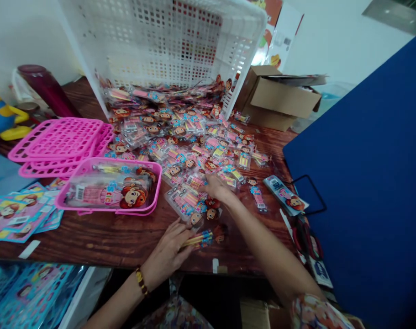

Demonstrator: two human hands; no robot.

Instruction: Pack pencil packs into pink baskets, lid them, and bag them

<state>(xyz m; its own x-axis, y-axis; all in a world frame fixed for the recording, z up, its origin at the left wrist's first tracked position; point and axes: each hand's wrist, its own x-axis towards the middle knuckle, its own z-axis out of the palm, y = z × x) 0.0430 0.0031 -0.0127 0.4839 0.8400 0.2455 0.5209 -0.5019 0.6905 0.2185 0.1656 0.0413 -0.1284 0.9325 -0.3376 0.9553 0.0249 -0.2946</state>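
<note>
My left hand (170, 246) is closed on a clear packet of yellow sticks (196, 238) with a cartoon-girl head, low over the table's front edge. Farther forward, my right hand (217, 187) reaches into the loose pile of similar packets (180, 160); its fingers are drawn together among them, and what they grip is hidden. Several packets with pink sticks (190, 197) lie between my hands. To the left stands a pink plastic basket (155, 201) with packets inside, a large pink-stick packet (105, 194) on top.
A white perforated crate (242, 68) lies tipped toward me, packets spilling out. Pink perforated lids (64, 139) and printed cards (19, 212) are at left. At right are a cardboard box (279, 98), a stack of header cards (286, 195), scissors (307, 240) and a blue panel (361, 183).
</note>
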